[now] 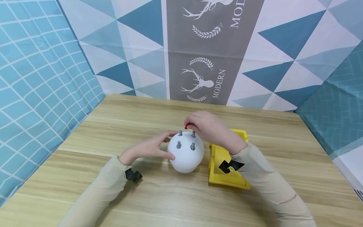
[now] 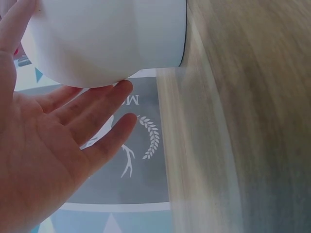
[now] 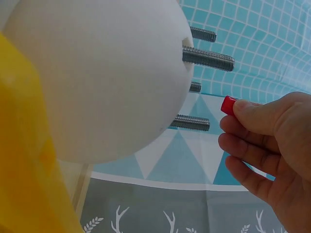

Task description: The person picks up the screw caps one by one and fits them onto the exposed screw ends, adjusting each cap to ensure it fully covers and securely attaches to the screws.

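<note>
A white rounded body point(image 1: 185, 159), ball-like from above, stands on the wooden table with several threaded metal rods point(image 3: 209, 58) sticking up from its top. My left hand point(image 1: 154, 146) holds its left side, thumb on the near face and fingers round the far side. The left wrist view shows those fingers point(image 2: 99, 109) lightly bent against the white surface point(image 2: 107, 39). Between thumb and index finger my right hand point(image 1: 208, 127) pinches a small red cap point(image 3: 228, 105). The cap is just beyond the rods and apart from them in the right wrist view.
A yellow bin point(image 1: 227, 180) sits on the table point(image 1: 158, 195) right of the white body, partly under my right forearm. Its contents are mostly hidden. Patterned cloth walls point(image 1: 147, 47) close off the back and both sides of the table.
</note>
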